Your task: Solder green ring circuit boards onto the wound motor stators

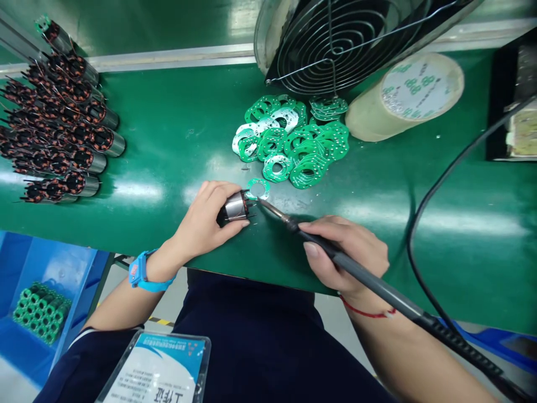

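Head view: left hand (pixel 205 218) grips a metal cylinder (pixel 235 206), right hand (pixel 352 246) a soldering iron (pixel 369 277); blue bin (pixel 69 271) holds green parts (pixel 42 312).

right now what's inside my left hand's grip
Your left hand holds a silver cylinder, its metal side partly in view; the surface against the hand is covered.

Open tabletop (pixel 168 120) between stators (pixel 62 126) and ring pile (pixel 304 150)
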Motion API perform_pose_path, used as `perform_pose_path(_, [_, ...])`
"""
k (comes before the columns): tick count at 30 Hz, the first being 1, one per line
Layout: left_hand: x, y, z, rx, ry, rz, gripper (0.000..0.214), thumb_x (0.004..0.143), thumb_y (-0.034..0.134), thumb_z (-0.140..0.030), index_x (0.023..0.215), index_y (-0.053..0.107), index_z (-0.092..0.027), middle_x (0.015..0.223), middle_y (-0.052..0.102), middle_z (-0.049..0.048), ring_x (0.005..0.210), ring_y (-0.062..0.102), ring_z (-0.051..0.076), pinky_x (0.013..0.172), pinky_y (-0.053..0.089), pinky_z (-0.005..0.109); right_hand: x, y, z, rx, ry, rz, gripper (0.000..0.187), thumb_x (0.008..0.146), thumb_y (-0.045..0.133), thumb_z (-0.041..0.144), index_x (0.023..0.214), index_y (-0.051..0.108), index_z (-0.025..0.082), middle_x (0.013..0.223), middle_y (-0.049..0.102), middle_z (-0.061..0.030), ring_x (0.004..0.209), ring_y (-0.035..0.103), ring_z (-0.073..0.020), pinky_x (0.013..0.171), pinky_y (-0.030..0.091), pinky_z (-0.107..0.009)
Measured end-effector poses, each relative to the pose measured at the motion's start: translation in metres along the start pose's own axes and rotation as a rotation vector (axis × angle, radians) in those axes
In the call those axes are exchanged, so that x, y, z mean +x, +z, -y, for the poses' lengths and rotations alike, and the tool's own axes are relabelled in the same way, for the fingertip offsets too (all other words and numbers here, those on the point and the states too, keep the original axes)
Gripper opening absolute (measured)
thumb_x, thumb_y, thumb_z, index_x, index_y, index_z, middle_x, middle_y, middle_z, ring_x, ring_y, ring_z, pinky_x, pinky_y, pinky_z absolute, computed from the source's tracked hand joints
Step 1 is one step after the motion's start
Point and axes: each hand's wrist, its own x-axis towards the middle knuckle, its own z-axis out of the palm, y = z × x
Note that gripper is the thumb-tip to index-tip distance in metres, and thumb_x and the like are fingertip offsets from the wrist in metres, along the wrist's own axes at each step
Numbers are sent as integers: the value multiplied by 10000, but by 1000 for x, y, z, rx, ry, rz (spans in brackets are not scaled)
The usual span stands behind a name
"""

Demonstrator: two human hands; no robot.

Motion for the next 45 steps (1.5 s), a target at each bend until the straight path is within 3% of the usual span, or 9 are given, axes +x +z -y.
perform_pose_path(4, [0, 0, 0, 0, 15, -27, 393, 849, 658, -311, 1175, 478, -183, 1075, 621, 79, 978, 552, 219, 850, 449, 374, -1, -1, 1, 1, 93, -101, 148, 838, 587, 179, 965, 652, 214, 636, 620, 1, 510, 584, -141, 461, 474, -265])
perform_pose_path(14, [0, 2, 0, 15, 6, -19, 403, 846, 659, -298, 1181, 465, -188, 1086, 612, 79, 994, 545, 226, 857, 446, 384, 5, 0, 5, -46, 145, 9, 100, 856, 598, 186, 942, 637, 221, 699, 676, 0, 564, 649, -131, 513, 519, -242])
perform_pose_path(23, [0, 4, 0, 36, 0, -9, 398, 848, 649, -321, 1180, 468, -195, 1089, 615, 85, 1001, 553, 239, 852, 442, 398, 0, 4, 2, -139, -121, 76, 203, 792, 627, 115, 971, 604, 209, 650, 669, 9, 520, 640, -149, 507, 548, -274])
perform_pose_path(32, [0, 3, 0, 25, 20, -33, 433, 838, 676, -326, 1183, 451, -192, 1088, 616, 87, 994, 551, 232, 840, 451, 376, -4, 0, 5, -23, 117, -63, 177, 832, 605, 171, 999, 644, 216, 655, 652, 4, 525, 631, -140, 463, 497, -244])
perform_pose_path(41, [1, 2, -1, 34, 14, -23, 405, 849, 657, -324, 1178, 459, -194, 1083, 620, 84, 991, 558, 231, 844, 453, 385, 0, 0, 7, -40, 157, 25, 129, 834, 614, 160, 941, 649, 223, 720, 704, -9, 569, 670, -144, 504, 537, -247])
perform_pose_path(45, [0, 3, 0, 26, 4, -9, 412, 844, 660, -328, 1183, 471, -188, 1092, 620, 88, 997, 554, 232, 857, 447, 390, -2, 3, 7, -68, 93, 4, 179, 814, 624, 125, 957, 646, 231, 702, 697, 0, 566, 669, -148, 508, 547, -255])
